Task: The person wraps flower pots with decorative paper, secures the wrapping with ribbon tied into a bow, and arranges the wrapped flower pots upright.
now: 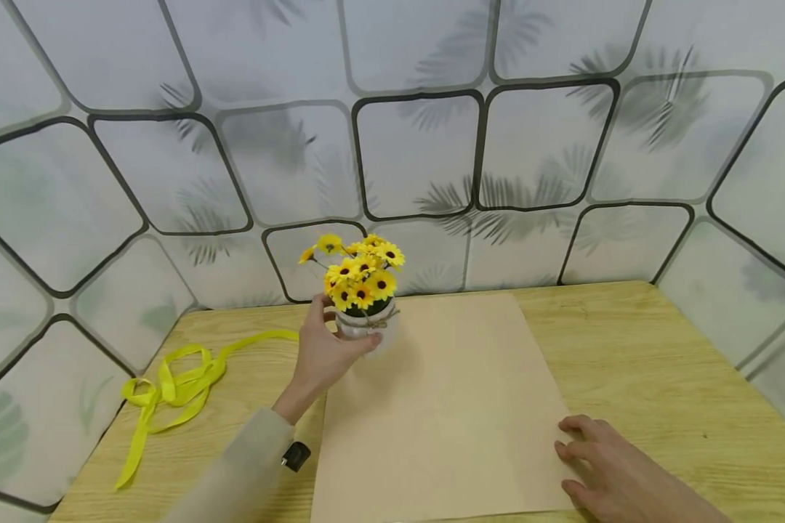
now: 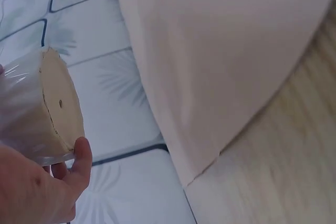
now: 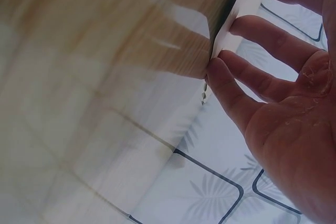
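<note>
My left hand point(image 1: 330, 356) grips a small white pot point(image 1: 360, 328) of yellow daisy-like flowers point(image 1: 364, 274), with thumb and fingers on opposite sides. Twine circles the rim of the pot, which overlaps the upper left of a large beige paper sheet point(image 1: 454, 421) in the head view. From the left wrist, the pale base of the pot point(image 2: 63, 100) shows, with a small hole in it. My right hand point(image 1: 611, 468) is at the sheet's lower right edge, its fingertips touching it and its fingers loosely bent. Seen from the right wrist, the fingertips point(image 3: 216, 66) meet the sheet's edge.
A tangled yellow ribbon point(image 1: 183, 385) lies on the wooden table point(image 1: 667, 378) to the left, one end running toward the left hand. Patterned wall covering point(image 1: 419, 160) rises behind the table and along both sides. A small black object point(image 1: 296, 456) shows beside the left sleeve.
</note>
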`<state>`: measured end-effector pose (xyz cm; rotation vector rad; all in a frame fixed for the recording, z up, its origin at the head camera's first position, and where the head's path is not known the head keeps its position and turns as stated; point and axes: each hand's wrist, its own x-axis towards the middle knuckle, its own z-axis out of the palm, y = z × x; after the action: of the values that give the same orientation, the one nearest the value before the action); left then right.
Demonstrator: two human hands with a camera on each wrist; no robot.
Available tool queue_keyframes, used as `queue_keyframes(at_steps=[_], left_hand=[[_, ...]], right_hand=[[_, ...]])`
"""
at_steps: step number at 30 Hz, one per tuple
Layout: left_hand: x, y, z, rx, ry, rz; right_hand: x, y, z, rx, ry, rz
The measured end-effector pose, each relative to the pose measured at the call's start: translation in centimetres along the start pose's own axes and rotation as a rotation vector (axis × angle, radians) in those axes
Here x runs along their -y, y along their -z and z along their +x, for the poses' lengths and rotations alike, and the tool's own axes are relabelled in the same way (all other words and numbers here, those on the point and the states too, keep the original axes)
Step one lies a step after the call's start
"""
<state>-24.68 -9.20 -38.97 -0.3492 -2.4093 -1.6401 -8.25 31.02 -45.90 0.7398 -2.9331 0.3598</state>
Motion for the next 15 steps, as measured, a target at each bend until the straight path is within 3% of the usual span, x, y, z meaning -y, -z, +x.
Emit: queue_keyframes(at_steps=[7, 15], left_hand=[[0.2, -2.6, -0.6, 0.044, 0.009, 0.028], [-0.1, -5.6, -0.9, 0.115, -0.003, 0.033]], right_hand=[[0.1, -0.1, 0.1, -0.062, 0.05, -0.012], [0.1, 0.1, 0.1, -0.039, 0.04, 0.001]])
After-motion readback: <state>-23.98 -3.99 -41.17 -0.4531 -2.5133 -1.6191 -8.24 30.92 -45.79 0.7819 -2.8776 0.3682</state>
